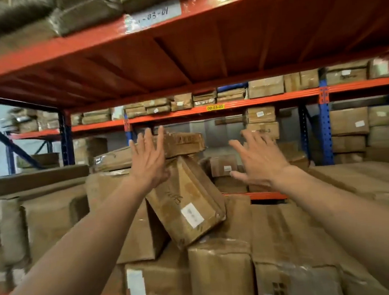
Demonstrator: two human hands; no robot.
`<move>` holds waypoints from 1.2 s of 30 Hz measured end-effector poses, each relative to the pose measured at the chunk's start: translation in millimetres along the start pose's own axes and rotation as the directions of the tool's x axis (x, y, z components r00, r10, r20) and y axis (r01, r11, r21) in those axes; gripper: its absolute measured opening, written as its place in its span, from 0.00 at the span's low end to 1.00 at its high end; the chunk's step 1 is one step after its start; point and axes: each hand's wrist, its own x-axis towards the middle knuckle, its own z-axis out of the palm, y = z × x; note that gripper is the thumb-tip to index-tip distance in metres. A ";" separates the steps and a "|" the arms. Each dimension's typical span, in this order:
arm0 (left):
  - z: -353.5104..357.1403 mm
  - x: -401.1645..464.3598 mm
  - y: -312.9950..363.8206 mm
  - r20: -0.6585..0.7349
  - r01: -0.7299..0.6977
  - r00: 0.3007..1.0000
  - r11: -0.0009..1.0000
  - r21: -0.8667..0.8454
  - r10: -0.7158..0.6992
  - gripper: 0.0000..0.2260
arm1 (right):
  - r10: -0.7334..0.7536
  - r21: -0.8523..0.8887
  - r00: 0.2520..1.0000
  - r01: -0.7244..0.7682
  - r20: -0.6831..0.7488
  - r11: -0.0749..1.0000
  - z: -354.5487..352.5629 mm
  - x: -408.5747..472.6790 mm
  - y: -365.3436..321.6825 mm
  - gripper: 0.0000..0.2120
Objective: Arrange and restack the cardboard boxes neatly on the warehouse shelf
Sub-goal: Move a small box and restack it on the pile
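Note:
A flat cardboard box (183, 142) lies slanted on top of the pile in the middle of the shelf. Under it a smaller taped box (189, 202) with a white label leans tilted to the right. My left hand (148, 159) is raised with fingers spread, in front of the flat box's near edge; whether it touches the box I cannot tell. My right hand (259, 159) hangs open in the air to the right of both boxes, holding nothing.
Large brown cartons fill the shelf: a stack on the left (41, 207), taped boxes in front (221, 274), a wide carton on the right (368, 179). The orange shelf deck (203, 40) runs close overhead. Further racks of boxes (349, 122) stand behind.

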 end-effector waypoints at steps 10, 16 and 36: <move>18.2 57.5 -28.0 0.071 -0.112 0.990 0.986 -0.120 0.121 0.33 | 0.116 0.164 0.985 -0.136 0.129 0.977 16.6 89.8 -62.6 0.41; -1.4 40.2 -39.0 -0.096 -0.172 0.984 0.949 -0.266 0.152 0.31 | 0.228 0.655 0.922 -0.384 0.314 0.651 12.4 95.9 -58.2 0.53; -60.8 5.8 215.4 -0.418 -0.609 0.793 0.573 -0.548 0.443 0.33 | 0.527 0.851 0.835 -0.386 0.158 0.356 -65.1 -90.1 193.7 0.16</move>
